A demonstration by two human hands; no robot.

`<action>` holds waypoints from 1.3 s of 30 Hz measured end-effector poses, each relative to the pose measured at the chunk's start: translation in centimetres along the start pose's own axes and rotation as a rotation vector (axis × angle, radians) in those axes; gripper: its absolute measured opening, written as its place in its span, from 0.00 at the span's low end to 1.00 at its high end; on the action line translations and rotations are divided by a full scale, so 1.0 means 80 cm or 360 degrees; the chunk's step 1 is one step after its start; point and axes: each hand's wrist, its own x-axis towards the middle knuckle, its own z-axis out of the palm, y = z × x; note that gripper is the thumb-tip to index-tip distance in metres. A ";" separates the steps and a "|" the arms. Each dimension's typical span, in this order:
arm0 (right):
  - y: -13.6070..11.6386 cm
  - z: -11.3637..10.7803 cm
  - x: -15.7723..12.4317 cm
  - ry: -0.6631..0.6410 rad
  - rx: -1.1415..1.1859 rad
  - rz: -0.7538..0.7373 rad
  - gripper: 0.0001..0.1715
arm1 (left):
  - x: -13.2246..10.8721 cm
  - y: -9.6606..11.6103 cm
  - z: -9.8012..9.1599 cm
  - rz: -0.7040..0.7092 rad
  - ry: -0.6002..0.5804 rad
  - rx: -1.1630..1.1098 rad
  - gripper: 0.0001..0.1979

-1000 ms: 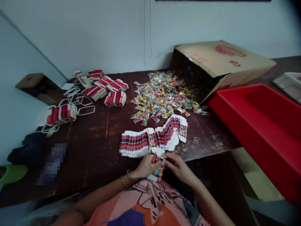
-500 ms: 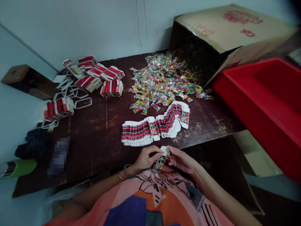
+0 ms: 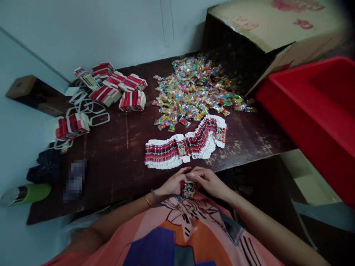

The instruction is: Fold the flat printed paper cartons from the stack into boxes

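Observation:
Both hands meet at the table's near edge around one small red printed carton (image 3: pixel 189 189). My left hand (image 3: pixel 174 182) grips its left side and my right hand (image 3: pixel 208 181) closes over its top and right side. Just beyond them a fanned row of flat red-and-white carton blanks (image 3: pixel 185 146) lies on the dark wooden table (image 3: pixel 116 159). Farther back spreads a heap of colourful wrapped candies (image 3: pixel 195 90).
A cardboard box (image 3: pixel 266 33) lies on its side behind the candies. A red plastic tub (image 3: pixel 318 114) stands at the right. Bundles of red carton blanks (image 3: pixel 116 90) with white bands lie at the back left. A green bottle (image 3: pixel 27 194) and dark cloth (image 3: pixel 46 168) sit at far left.
The carton's white flap, open and upright half a second ago, is now folded down under my fingers. Both hands have closed in on it. The camera has tilted down.

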 end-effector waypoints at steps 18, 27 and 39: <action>-0.020 -0.028 0.002 -0.0467 -0.0952 -0.0561 0.15 | -0.013 0.010 -0.012 0.0189 -0.0204 0.0581 0.36; -0.040 -0.087 0.223 0.0518 -0.1611 -0.0337 0.21 | -0.065 0.101 -0.030 0.0063 -0.0264 0.1936 0.16; -0.056 -0.042 0.125 -0.0152 -0.0658 -0.0460 0.13 | -0.061 0.072 -0.045 0.0322 0.0194 0.0711 0.26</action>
